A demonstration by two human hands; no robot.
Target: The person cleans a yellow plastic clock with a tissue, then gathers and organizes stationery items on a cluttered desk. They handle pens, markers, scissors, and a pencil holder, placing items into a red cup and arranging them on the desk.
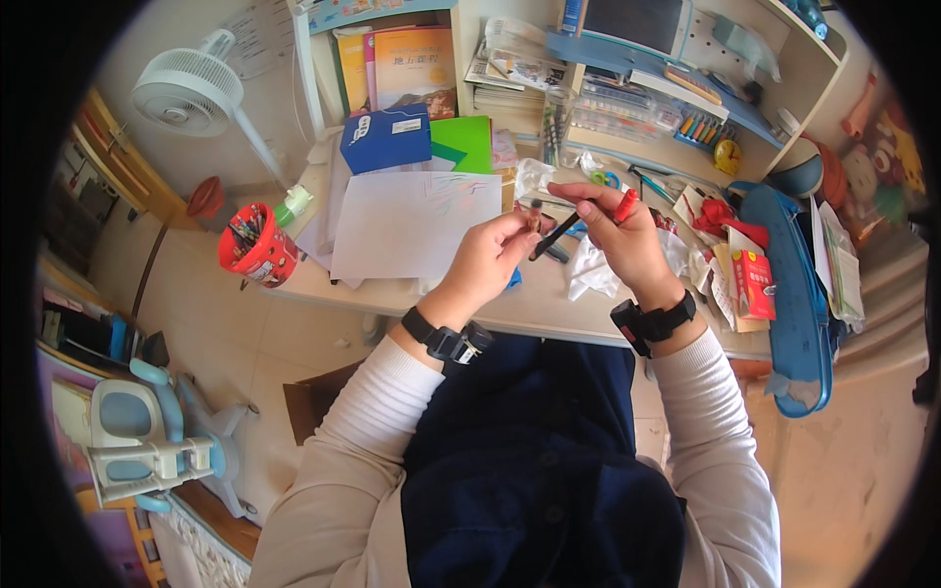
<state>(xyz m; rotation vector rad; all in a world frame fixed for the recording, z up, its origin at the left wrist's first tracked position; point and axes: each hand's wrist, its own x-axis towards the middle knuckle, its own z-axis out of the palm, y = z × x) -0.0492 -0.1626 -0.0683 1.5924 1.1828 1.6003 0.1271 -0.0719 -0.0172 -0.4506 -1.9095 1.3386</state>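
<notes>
Above the desk's front edge, my left hand (pixel 494 252) pinches a small, short item with a dark tip (pixel 536 213) between thumb and fingers; its exact kind is not clear. My right hand (pixel 621 231) holds a slim black pen (pixel 564 231) slanting down to the left, its lower end close to my left fingertips. A red pen or marker end (pixel 626 205) also sticks out between the fingers of my right hand. Left of my hands lies a white sheet of paper (pixel 412 228) with coloured strokes near its top. Crumpled white tissue (pixel 590 270) lies below my right hand.
A red pencil cup (pixel 259 246) stands at the desk's left edge, near a blue box (pixel 386 137) and green paper (pixel 470 140). Scissors with green and blue handles (pixel 605 178) lie behind my hands. On the right are a small red box (pixel 753 284) and a blue pencil case (pixel 790 301).
</notes>
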